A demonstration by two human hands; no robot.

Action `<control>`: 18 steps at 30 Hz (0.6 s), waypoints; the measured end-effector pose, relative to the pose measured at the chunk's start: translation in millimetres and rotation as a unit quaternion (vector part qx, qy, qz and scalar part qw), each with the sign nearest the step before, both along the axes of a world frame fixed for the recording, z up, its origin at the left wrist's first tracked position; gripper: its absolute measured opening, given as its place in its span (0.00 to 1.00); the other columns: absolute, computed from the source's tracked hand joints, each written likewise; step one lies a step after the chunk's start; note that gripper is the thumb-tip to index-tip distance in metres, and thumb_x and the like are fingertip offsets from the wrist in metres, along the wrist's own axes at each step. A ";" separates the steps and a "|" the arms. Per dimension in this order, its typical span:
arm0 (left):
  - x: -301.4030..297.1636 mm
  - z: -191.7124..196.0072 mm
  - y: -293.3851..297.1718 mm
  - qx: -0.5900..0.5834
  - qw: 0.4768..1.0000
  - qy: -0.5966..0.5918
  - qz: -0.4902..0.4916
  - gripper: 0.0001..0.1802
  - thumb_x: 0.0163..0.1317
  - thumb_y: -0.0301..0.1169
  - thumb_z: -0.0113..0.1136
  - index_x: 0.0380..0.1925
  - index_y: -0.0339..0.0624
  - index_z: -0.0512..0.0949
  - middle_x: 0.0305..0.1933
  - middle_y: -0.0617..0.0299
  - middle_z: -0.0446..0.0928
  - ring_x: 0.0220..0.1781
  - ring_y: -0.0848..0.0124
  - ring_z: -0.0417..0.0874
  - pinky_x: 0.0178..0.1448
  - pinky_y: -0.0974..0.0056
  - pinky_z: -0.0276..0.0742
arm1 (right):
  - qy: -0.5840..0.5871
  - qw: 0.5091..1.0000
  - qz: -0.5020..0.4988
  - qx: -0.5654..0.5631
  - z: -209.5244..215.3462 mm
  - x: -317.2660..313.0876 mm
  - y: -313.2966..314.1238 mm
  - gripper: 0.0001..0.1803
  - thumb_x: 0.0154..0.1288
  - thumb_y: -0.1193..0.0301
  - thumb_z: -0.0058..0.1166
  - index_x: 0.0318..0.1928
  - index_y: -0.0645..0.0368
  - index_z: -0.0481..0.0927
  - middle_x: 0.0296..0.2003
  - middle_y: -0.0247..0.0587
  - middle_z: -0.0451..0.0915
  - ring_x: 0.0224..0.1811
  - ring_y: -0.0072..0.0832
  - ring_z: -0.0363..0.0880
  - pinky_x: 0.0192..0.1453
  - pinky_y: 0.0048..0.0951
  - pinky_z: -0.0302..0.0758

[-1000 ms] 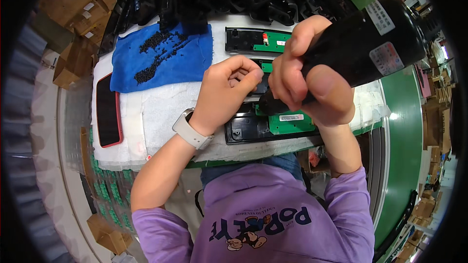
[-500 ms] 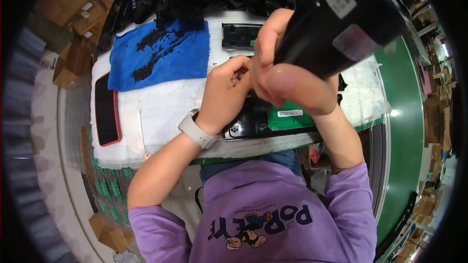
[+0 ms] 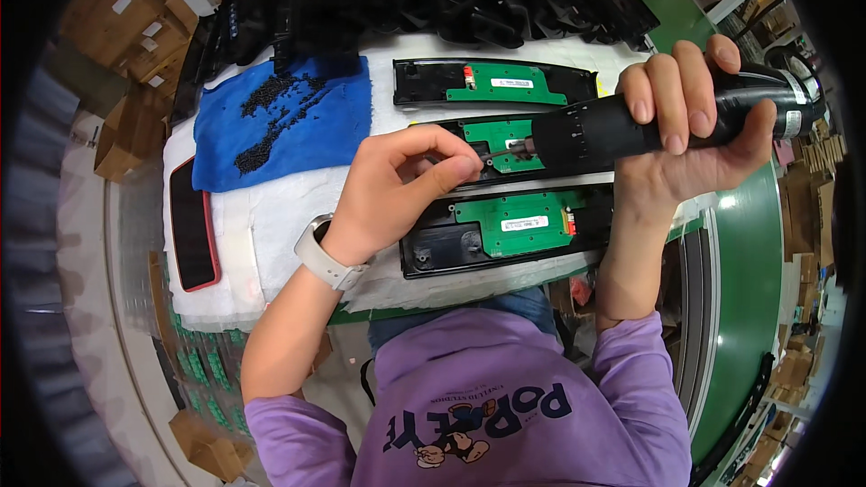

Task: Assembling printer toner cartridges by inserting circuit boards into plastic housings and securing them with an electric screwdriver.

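My right hand (image 3: 690, 122) is wrapped around a black electric screwdriver (image 3: 586, 137), held nearly level with its bit (image 3: 512, 153) pointing left. At the bit's tip, thumb and forefinger of my left hand (image 3: 392, 180) are pinched together; whatever sits between them is too small to make out. Beneath the tool lies a long black plastic panel with a green circuit board (image 3: 505, 133), partly covered by the screwdriver and my fingers. A similar black panel (image 3: 442, 252) with a green board (image 3: 487, 239) lies nearer me, and another panel (image 3: 419, 81) lies beyond.
A blue cloth (image 3: 347, 117) at the left bears piles of small black screws (image 3: 255, 156). Beside it rests a red-edged phone (image 3: 194, 230) on the white padded table cover (image 3: 289, 207). Black plastic parts (image 3: 406, 0) are heaped along the back. Cardboard boxes (image 3: 131, 131) stand at the far left.
The screwdriver has swung down and away from near the camera, from steeply tilted to nearly level. My right hand has moved right with it, my left hand slightly left. The panels show more fully.
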State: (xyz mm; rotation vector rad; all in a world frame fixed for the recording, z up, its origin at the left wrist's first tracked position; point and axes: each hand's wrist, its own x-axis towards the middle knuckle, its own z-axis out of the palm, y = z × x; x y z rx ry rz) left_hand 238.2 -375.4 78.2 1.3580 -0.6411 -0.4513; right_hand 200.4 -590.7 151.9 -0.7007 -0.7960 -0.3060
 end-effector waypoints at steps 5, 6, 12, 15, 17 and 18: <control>-1.2 -2.7 -0.5 0.048 0.999 -0.025 0.003 0.05 0.56 0.25 0.59 0.30 0.34 0.79 0.29 0.66 0.78 0.30 0.83 0.74 0.33 0.78 0.68 | 0.012 1.000 -0.013 0.001 -5.2 1.7 5.9 0.20 0.59 0.57 0.51 0.43 0.59 0.68 0.20 0.29 0.66 0.17 0.20 0.64 0.32 0.28 0.62; -1.5 -3.1 -1.8 0.046 0.999 -0.023 0.011 0.04 0.55 0.25 0.60 0.30 0.35 0.79 0.28 0.66 0.78 0.29 0.84 0.74 0.32 0.78 0.67 | 0.006 1.000 -0.011 -0.007 -6.2 3.0 5.5 0.20 0.59 0.57 0.50 0.43 0.59 0.67 0.20 0.29 0.66 0.17 0.20 0.64 0.32 0.28 0.63; -1.4 -3.5 -2.5 0.065 0.997 -0.029 0.025 0.04 0.52 0.24 0.62 0.28 0.36 0.80 0.27 0.69 0.78 0.25 0.86 0.69 0.29 0.80 0.64 | 0.035 0.999 -0.016 -0.022 -6.4 -0.9 6.9 0.19 0.61 0.57 0.47 0.44 0.59 0.67 0.20 0.30 0.66 0.18 0.21 0.65 0.33 0.30 0.63; -1.8 -2.3 -1.0 0.091 0.995 -0.044 0.025 0.04 0.51 0.24 0.63 0.28 0.37 0.80 0.26 0.70 0.78 0.25 0.87 0.67 0.29 0.80 0.62 | 0.058 0.998 -0.025 -0.022 -6.2 -2.5 10.6 0.19 0.61 0.58 0.47 0.44 0.59 0.67 0.20 0.30 0.65 0.17 0.21 0.64 0.33 0.30 0.63; -2.4 -3.1 -0.1 0.100 0.993 -0.050 0.027 0.04 0.50 0.24 0.63 0.27 0.37 0.80 0.25 0.71 0.78 0.24 0.88 0.67 0.29 0.81 0.62 | 0.068 0.997 -0.041 -0.022 -6.9 -2.7 13.4 0.19 0.61 0.58 0.47 0.44 0.59 0.67 0.20 0.30 0.65 0.17 0.21 0.64 0.33 0.30 0.63; -2.6 -3.9 0.5 0.104 0.993 -0.046 0.030 0.05 0.49 0.24 0.64 0.28 0.38 0.80 0.26 0.70 0.78 0.25 0.86 0.68 0.29 0.80 0.63 | 0.076 0.995 -0.058 -0.020 -7.0 -3.3 14.5 0.19 0.61 0.58 0.47 0.44 0.60 0.67 0.20 0.31 0.65 0.17 0.21 0.64 0.33 0.29 0.63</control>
